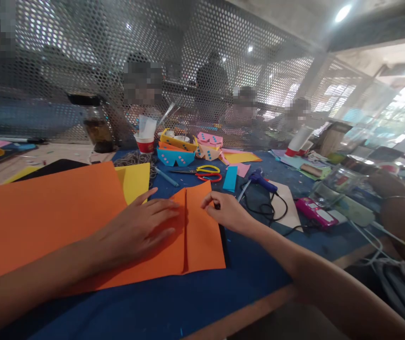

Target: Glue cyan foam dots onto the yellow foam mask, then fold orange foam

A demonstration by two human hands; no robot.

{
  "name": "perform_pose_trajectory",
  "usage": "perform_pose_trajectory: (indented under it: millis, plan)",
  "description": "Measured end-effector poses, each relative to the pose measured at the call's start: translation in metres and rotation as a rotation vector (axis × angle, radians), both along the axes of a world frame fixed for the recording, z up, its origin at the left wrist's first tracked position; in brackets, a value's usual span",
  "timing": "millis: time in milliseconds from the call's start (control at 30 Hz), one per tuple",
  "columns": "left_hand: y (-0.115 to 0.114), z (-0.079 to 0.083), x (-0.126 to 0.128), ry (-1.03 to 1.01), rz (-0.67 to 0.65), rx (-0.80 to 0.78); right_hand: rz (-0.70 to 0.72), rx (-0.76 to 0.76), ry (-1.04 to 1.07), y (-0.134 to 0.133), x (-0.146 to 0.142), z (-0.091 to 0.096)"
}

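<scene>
A large sheet of orange paper spreads over the left side of the table. Its right part is folded over into a panel, with a dark vertical gap along the fold's edge. My left hand rests on the orange paper just left of that edge, fingers stretched out. My right hand is over the panel's upper right, its fingers curled together. Something small and dark shows by those fingers, too little of it to name. Behind the hands lie scissors with yellow and red handles and a blue pen.
Paper glasses stand at the back beside a red-and-white paper cup and a glass bottle. To the right are a purple glue gun with its black cord and a pink device. Another person's arm reaches in at far right.
</scene>
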State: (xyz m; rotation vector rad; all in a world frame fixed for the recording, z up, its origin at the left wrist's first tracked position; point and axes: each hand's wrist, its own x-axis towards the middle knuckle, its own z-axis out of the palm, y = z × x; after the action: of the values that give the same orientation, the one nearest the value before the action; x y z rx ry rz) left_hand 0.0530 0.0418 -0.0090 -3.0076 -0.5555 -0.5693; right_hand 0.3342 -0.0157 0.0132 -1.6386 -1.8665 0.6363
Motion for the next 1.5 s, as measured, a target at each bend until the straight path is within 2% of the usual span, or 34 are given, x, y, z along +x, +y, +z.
perform_pose_trajectory:
  millis: [300, 667, 933, 1333, 1500]
  plan:
    - [-0.008, -0.010, -0.003, 0.054, 0.018, -0.028, 0.001, 0.024, -0.038, 0.000, 0.003, -0.004]
    - [-0.012, -0.004, 0.000, 0.085, 0.043, -0.126, 0.034, -0.016, -0.072, -0.003, 0.000, -0.004]
    - [-0.013, 0.000, -0.001, 0.089, 0.052, -0.159, 0.052, -0.047, -0.065, -0.007, 0.000, 0.004]
    - [-0.013, -0.003, 0.000, 0.070, 0.055, -0.140, 0.138, -0.078, -0.064, -0.009, 0.001, 0.007]
    - [-0.012, -0.005, -0.001, 0.058, 0.042, -0.137, 0.117, -0.087, -0.086, -0.011, 0.001, 0.010]
